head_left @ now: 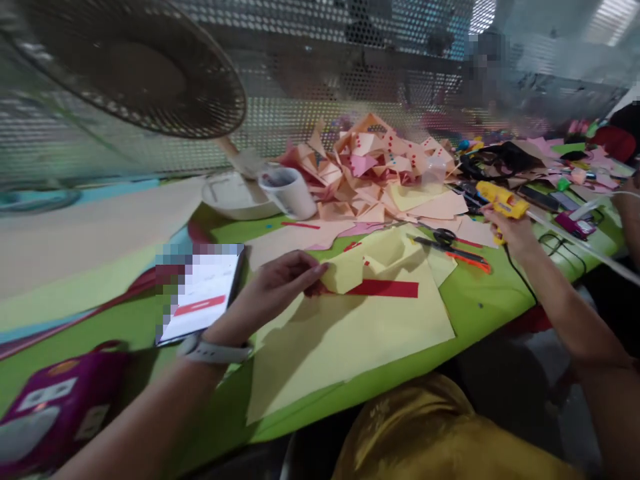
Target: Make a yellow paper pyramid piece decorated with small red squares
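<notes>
One yellow glue gun [504, 200] – one fan [145, 73]

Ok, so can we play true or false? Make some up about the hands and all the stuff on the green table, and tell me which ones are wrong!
1. The left hand holds a piece of yellow paper. True.
2. The right hand holds a paintbrush. False: it holds a yellow glue gun.
3. An orange and black cutter lies near the black scissors. True.
4. The watch is on the right wrist. False: it is on the left one.
5. The phone lies to the left of the big yellow sheet. True.
6. The fan is to the right of the paper pile. False: it is to the left.
</notes>
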The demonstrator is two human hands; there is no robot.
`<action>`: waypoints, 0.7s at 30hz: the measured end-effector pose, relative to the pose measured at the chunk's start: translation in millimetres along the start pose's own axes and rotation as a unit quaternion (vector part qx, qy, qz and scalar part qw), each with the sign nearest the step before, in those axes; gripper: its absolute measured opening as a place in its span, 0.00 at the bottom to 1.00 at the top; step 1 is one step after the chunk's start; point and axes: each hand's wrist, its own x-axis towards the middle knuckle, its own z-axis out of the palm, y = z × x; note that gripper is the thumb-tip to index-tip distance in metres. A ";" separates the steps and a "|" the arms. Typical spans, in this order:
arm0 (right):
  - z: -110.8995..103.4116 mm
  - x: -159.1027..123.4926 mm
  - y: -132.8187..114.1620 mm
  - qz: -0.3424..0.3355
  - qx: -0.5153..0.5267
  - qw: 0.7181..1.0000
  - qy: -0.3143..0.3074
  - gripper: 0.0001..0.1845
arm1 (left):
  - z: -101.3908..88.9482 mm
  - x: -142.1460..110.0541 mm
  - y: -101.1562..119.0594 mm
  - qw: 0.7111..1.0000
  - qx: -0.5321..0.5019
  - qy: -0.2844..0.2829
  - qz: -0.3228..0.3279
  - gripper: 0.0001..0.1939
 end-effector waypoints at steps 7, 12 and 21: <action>73.1 -34.7 -94.7 0.007 0.284 0.916 -0.284 0.22 | -1.9 0.5 -26.3 0.995 0.018 -0.098 -0.012 0.28; 93.3 -48.4 -116.4 -0.037 0.188 0.905 -0.380 0.23 | 0.0 0.9 -27.3 0.994 0.069 -0.080 -0.004 0.24; 95.8 -76.9 -111.3 -0.070 0.108 0.895 -0.427 0.22 | 9.2 -1.3 -20.2 0.992 -0.042 -0.117 -0.021 0.22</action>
